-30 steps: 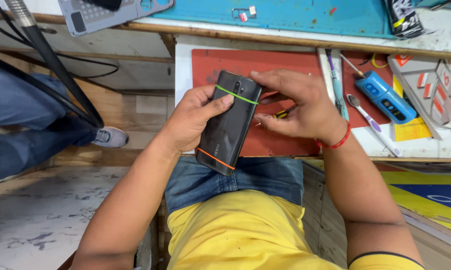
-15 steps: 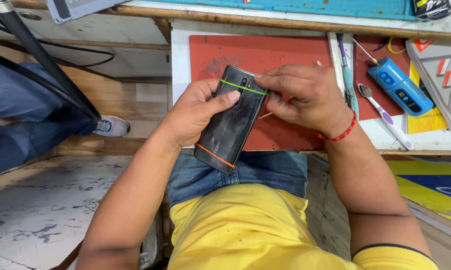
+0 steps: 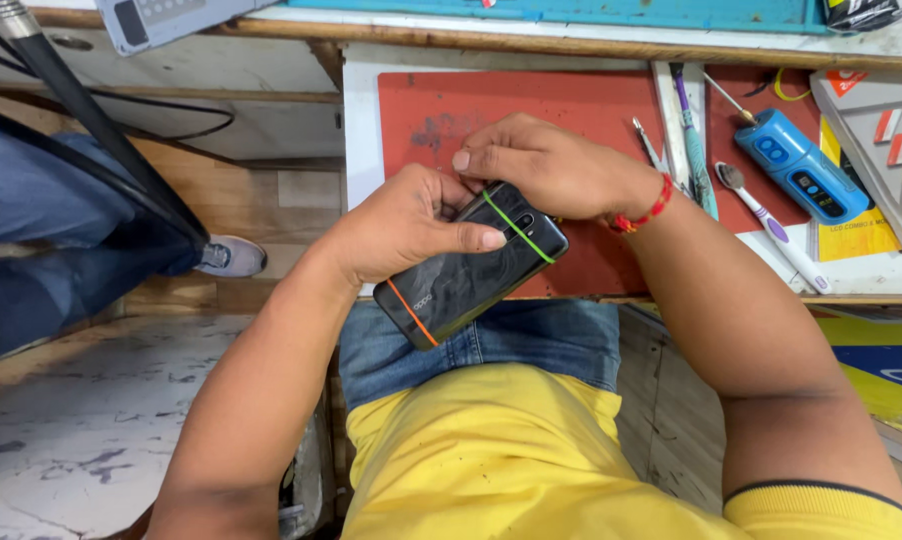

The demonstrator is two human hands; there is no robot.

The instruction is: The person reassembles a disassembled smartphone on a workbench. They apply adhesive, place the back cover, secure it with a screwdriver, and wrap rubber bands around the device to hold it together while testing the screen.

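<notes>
Head view: black phone (image 3: 468, 265) gripped between left hand (image 3: 401, 225) and right hand (image 3: 551, 165).

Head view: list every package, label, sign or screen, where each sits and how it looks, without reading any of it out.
Yellow printed card: bench right, under the blue handheld device; rectangular, yellow.
Grey flat package: far right of the bench; grey with red and white patches.
Blue and yellow printed sheet: lower right, below the bench edge.
Black phone: in both hands, back side up, no screen showing.
</notes>
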